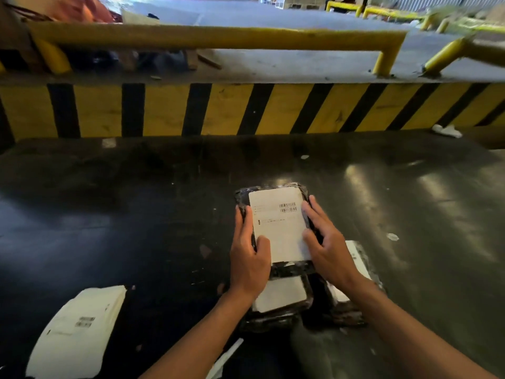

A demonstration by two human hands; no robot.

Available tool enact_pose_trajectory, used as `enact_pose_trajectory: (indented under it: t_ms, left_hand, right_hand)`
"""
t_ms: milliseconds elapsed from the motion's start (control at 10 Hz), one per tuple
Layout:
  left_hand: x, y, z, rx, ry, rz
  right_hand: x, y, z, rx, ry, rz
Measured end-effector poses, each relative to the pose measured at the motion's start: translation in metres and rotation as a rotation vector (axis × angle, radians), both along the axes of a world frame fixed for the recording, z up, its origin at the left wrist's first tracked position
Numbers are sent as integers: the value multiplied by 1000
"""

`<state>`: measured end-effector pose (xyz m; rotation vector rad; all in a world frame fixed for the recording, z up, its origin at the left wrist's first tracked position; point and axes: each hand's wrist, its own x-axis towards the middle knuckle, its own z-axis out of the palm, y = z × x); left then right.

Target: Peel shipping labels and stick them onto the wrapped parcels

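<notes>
A black-wrapped parcel (273, 188) sits in the middle of the dark table with a white shipping label (278, 225) lying on its top. My left hand (250, 258) grips the parcel's left edge, thumb resting on the label's lower left corner. My right hand (325, 242) holds the right edge, its fingers and thumb pressing on the label. Beneath and nearer to me lie two more wrapped parcels with white labels, one (282, 295) under my left wrist and another (358, 258) under my right wrist. A stack of label sheets (79, 332) rests at the near left.
The dark glossy table (136, 214) ends at a yellow-and-black striped barrier (218, 109) with a yellow rail (213, 36) above. Small paper scraps (392, 236) dot the table, crumpled paper (446, 130) lies far right, and a white backing strip (226, 356) lies near my left forearm.
</notes>
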<state>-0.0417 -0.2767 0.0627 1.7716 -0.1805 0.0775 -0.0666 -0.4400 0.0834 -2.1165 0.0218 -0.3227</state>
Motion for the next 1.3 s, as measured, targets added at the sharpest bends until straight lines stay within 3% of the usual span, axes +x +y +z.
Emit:
enact_pose_trajectory:
  t_ms: [200, 400, 800, 1000, 1300]
  left_hand:
    - [-16, -103, -26, 79, 31, -29]
    - [-30, -157, -53, 130, 145, -97]
    - [-43, -169, -77, 182, 188, -99]
    - [-35, -162, -78, 309, 213, -154]
    - [-26, -144, -23, 419, 298, -267]
  right_hand:
    - [-24, -102, -12, 22, 69, -80]
    - [-38, -157, -44, 54, 159, -117]
    - [-45, -165, -86, 91, 214, -110]
    - [-40, -165, -87, 28, 234, -140]
    - [-20, -133, -62, -281, 319, -366]
